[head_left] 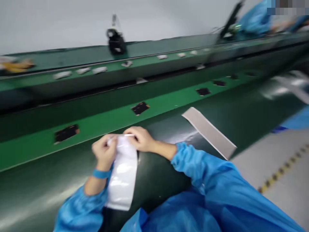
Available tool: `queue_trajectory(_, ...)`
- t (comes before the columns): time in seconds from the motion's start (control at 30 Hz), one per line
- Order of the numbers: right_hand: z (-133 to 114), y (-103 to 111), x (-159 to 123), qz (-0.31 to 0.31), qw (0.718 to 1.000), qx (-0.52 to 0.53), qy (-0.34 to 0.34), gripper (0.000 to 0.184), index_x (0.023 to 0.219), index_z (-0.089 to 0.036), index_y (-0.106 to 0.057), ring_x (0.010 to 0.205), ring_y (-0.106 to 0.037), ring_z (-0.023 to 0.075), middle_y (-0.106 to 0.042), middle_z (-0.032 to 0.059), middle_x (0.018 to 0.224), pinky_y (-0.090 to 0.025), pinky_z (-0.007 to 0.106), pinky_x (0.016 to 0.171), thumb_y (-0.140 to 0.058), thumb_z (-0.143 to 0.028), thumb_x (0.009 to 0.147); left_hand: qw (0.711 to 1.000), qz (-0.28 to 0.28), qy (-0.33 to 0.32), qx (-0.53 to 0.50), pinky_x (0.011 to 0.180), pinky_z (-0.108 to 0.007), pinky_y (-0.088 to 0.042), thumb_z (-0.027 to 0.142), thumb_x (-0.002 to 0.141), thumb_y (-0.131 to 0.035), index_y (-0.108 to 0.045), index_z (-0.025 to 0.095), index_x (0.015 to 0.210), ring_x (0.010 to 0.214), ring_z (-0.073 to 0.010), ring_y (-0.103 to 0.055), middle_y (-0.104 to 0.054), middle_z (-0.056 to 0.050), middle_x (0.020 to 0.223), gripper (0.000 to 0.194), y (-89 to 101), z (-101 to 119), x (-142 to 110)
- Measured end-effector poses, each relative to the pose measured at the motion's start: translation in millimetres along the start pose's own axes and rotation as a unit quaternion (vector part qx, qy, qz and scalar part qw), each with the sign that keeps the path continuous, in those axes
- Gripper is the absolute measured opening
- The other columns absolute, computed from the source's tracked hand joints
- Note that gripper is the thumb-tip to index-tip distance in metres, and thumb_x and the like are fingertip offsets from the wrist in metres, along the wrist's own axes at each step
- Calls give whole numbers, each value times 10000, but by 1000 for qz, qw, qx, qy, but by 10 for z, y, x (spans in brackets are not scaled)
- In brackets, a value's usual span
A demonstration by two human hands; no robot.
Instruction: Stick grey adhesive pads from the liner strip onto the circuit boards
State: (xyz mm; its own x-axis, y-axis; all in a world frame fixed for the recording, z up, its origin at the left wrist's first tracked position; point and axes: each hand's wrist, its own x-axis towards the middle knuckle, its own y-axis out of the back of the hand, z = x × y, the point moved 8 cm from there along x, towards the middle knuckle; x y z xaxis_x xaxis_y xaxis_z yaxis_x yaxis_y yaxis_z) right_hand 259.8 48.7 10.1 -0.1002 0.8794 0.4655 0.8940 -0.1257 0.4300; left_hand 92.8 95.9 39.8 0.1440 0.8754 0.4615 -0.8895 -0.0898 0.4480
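A glossy white strip or sheet (123,175) hangs from my two hands over the dark green work surface, its lower end toward my body. My left hand (105,149) pinches its upper left corner, with a blue band round the wrist. At the upper right corner, my right hand (141,138) is closed on the same sheet. Motion blur hides the fine detail at the fingertips. To the right of my right arm lies a flat grey-beige strip with white edges (210,132) on the work surface.
Several black rectangular pieces (140,108) lie spaced along a bright green belt (103,117) ahead of me. Small white pieces sit on the raised ledge (145,61) beyond. A black device (116,42) stands at the back. At far right, a person in blue (256,19) works.
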Motion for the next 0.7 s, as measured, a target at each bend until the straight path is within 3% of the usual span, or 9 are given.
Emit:
queue_trajectory(0.2, 16, 16, -88, 20, 997, 67, -31, 280, 1230, -203, -628, 750, -598, 182, -696, 50, 965, -516, 331, 728, -585, -355, 998, 993, 25, 68, -91, 607, -260, -450, 484, 910, -735, -767, 196, 784, 621, -162, -585, -696, -33, 691, 316, 124, -182, -55)
queue_trajectory(0.53, -45, 75, -92, 56, 995, 66, -47, 180, 1083, -211, -669, 714, -638, 167, -722, 38, 860, -488, 316, 685, -514, -298, 1055, 966, 2, 127, -225, 567, -254, -425, 549, 868, -825, -783, 188, 779, 593, -144, -547, -693, -33, 692, 374, 59, -259, -106)
queue_trajectory(0.7, -47, 145, -108, 94, 992, 84, -30, 161, 1140, -210, -639, 660, -612, 146, -708, 24, 833, -471, 288, 618, -552, -308, 1047, 950, 66, 161, -258, 560, -230, -433, 502, 797, -884, -738, 190, 750, 589, -124, -540, -674, -13, 687, 348, 226, -447, 29)
